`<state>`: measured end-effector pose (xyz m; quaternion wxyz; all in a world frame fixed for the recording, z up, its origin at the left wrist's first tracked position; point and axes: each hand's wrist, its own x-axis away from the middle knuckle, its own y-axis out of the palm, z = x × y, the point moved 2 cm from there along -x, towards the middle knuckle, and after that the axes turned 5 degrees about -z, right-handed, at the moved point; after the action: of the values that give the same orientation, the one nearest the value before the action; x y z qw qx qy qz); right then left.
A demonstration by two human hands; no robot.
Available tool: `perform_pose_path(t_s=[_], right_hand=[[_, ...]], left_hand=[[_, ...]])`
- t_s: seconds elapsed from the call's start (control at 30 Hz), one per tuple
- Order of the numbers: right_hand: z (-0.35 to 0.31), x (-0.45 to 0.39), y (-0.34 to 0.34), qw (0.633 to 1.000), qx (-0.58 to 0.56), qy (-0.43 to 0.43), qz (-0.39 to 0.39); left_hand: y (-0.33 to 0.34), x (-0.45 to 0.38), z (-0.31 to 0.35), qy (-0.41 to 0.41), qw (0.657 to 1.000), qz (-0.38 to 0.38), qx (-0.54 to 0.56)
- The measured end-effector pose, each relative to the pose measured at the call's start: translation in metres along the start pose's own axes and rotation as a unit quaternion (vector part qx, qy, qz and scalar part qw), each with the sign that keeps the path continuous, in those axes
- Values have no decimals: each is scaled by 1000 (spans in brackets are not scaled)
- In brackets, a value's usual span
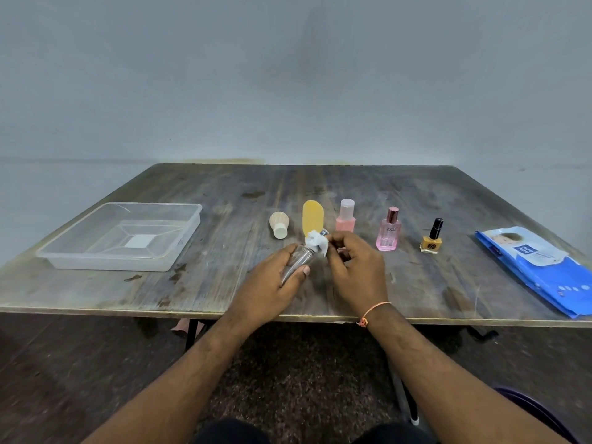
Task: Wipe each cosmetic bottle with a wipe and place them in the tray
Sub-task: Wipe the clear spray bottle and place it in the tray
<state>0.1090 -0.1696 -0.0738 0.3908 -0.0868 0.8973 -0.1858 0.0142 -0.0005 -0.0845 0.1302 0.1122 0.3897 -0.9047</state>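
Observation:
My left hand grips a clear bottle, tilted with its neck pointing up and to the right. My right hand presses a crumpled white wipe against the bottle's neck. Behind my hands a row stands on the table: a small beige bottle with a white cap, a yellow tube, a pink bottle with a pale cap, a pink perfume bottle and a yellow nail polish bottle with a black cap. The clear plastic tray sits at the left with nothing in it.
A blue pack of wipes lies at the table's right edge. The worn wooden table ends just before my wrists, with dark floor below. A grey wall stands behind.

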Motion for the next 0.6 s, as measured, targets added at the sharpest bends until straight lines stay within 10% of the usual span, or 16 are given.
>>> perform_pose_path(t_s=[0.6], right_hand=[[-3,3,2,998,38,-26,-46]], left_hand=[[-2,2,2,-11,999,-7,46]])
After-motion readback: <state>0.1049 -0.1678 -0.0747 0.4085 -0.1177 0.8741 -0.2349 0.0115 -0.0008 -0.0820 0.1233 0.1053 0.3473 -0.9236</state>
